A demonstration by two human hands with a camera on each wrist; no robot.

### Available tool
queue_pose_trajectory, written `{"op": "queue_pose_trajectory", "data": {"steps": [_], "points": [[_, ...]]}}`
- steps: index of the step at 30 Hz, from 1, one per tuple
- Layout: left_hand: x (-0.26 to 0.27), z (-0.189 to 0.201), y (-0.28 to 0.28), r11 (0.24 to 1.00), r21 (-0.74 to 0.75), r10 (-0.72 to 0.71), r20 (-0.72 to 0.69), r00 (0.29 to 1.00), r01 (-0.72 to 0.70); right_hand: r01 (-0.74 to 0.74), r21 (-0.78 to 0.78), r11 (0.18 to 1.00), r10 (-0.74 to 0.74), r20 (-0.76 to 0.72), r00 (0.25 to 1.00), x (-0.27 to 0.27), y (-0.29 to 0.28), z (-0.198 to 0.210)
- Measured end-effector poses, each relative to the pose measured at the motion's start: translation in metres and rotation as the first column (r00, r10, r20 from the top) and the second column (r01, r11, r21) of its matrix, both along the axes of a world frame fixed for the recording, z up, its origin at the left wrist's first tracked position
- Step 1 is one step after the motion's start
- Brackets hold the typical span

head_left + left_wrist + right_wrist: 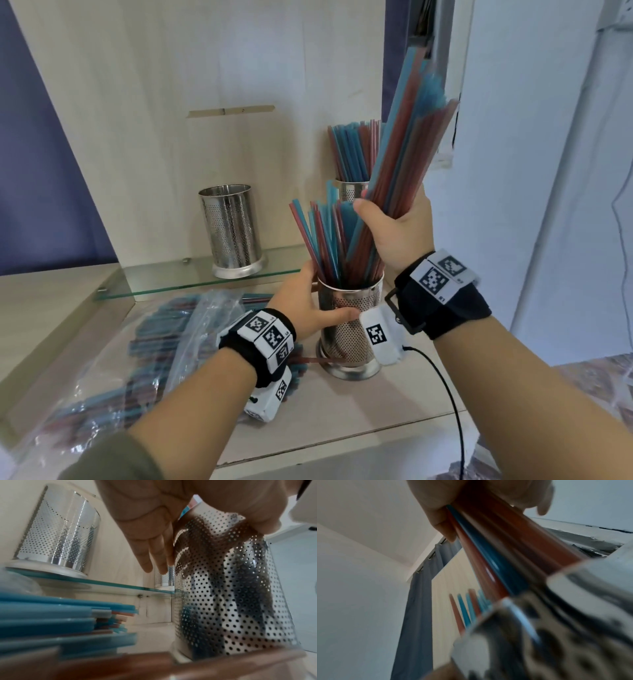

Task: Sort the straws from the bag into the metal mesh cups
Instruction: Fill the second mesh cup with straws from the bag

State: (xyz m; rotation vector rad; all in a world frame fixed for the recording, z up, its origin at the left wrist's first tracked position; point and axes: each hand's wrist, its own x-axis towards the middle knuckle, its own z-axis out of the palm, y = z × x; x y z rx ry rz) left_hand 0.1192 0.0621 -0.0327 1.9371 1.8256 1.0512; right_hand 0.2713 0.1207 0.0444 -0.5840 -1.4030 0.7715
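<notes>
Nearest the lens, at lower left of the head view, the clear plastic bag of blue and red straws (pixel 113 346) is seen lying flat on the pale tabletop (pixel 342 407), its straws running roughly left to right. Just right of it, the perforated metal cup (pixel 349 329) is steadied by the left hand (pixel 308 305), thumb across the near wall and fingers laid round the far side, palm against the metal. Above it, a thick bundle of blue and red straws (pixel 407 147) is gripped by the right hand (pixel 397 236), fingers wrapped tightly round its lower part.

Everything turns on this: the bundle's long axis is tilted, top toward the upper right, its lower ends already inside the cup's mouth among loose straws fanned to the left. A straight push down along that axis looks to be called for.

A second cup packed with straws (pixel 352 161) is partly covered by the bundle; an empty perforated cup (pixel 233 229) is seen on the glass shelf (pixel 191 277). How deep the bundle's ends sit cannot be told; the right wrist view is blurred.
</notes>
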Motion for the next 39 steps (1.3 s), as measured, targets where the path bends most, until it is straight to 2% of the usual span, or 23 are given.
{"op": "queue_pose_trajectory", "data": {"steps": [3, 5, 7, 10, 12, 15, 18, 23, 25, 29, 33, 35, 39], "points": [[0.0, -0.002, -0.001, 1.0, 0.003, -0.002, 0.017, 1.0, 0.002, 0.074, -0.13, 0.989, -0.067, 0.055, 0.996, -0.012, 0.009, -0.021], [0.0, -0.002, -0.001, 1.0, 0.004, 0.01, 0.006, 1.0, -0.01, 0.163, -0.182, 0.97, -0.133, 0.164, 0.977, -0.015, 0.013, -0.033], [0.001, -0.001, -0.002, 1.0, 0.011, 0.015, 0.002, 1.0, -0.015, 0.262, -0.18, 0.948, -0.202, 0.298, 0.933, -0.017, 0.016, -0.042], [0.001, -0.001, -0.001, 1.0, 0.013, 0.018, 0.001, 1.0, -0.018, 0.356, -0.257, 0.898, -0.213, 0.456, 0.864, -0.021, 0.014, -0.05], [0.001, -0.003, 0.0, 1.0, 0.013, 0.021, -0.004, 1.0, -0.021, 0.348, -0.298, 0.889, -0.178, 0.475, 0.862, -0.023, 0.014, -0.056], [0.0, -0.006, 0.002, 1.0, 0.01, 0.027, 0.001, 1.0, -0.027, 0.272, -0.285, 0.919, -0.078, 0.546, 0.834, -0.023, 0.021, -0.069], [0.0, -0.008, 0.002, 1.0, 0.016, 0.02, 0.01, 1.0, -0.02, 0.136, -0.277, 0.951, -0.004, 0.43, 0.903, -0.021, 0.028, -0.076], [0.003, -0.006, -0.001, 0.999, 0.029, 0.03, 0.015, 0.999, -0.03, -0.12, -0.13, 0.984, 0.145, 0.205, 0.968, -0.011, 0.019, -0.073], [0.003, -0.005, -0.002, 1.0, 0.021, 0.015, 0.024, 1.0, -0.016, -0.135, -0.057, 0.989, 0.142, 0.154, 0.978, -0.008, 0.017, -0.067], [0.004, -0.005, -0.002, 1.0, 0.013, 0.017, 0.032, 0.999, -0.017, -0.155, -0.012, 0.988, 0.155, 0.095, 0.983, -0.004, 0.014, -0.05], [0.004, -0.006, -0.002, 1.0, -0.01, 0.011, 0.044, 0.999, -0.011, -0.071, 0.032, 0.997, 0.071, 0.019, 0.997, -0.007, 0.017, -0.05], [0.003, -0.006, -0.002, 1.0, -0.005, 0.002, 0.046, 0.999, -0.002, -0.083, 0.006, 0.997, 0.083, 0.034, 0.996, -0.008, 0.017, -0.052], [0.003, -0.006, -0.002, 1.0, -0.006, -0.006, 0.022, 1.0, 0.006, -0.078, -0.011, 0.997, 0.078, 0.284, 0.956, -0.006, 0.026, -0.05]]}}
